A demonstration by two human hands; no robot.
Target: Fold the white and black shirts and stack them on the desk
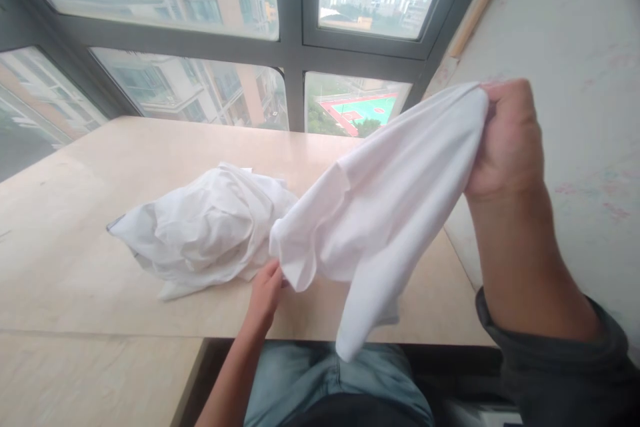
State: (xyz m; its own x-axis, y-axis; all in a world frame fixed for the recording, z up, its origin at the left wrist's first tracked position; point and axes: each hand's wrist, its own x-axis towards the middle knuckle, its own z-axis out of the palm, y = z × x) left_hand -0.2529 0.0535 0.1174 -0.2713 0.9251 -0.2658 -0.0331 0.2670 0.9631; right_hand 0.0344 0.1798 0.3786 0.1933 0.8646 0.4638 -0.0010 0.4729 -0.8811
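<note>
A white cloth garment (390, 193) is stretched slantwise between my two hands, and its kind does not show clearly. My right hand (510, 137), raised at the right near the wall, is closed in a fist around its upper end. Lower down, close to the table, my left hand (269, 290) pinches the garment's lower left edge; its fingertips are partly hidden by the fabric. One loose flap hangs down over the table's front edge. Just left of my left hand lies a crumpled heap of white cloth (210, 220) with a dark trim at its left tip.
The pale wooden table (75, 267) reaches back to a grey-framed window (295, 87). A patterned white wall (590, 133) borders it on the right. My legs (320, 380) are at the table's front edge.
</note>
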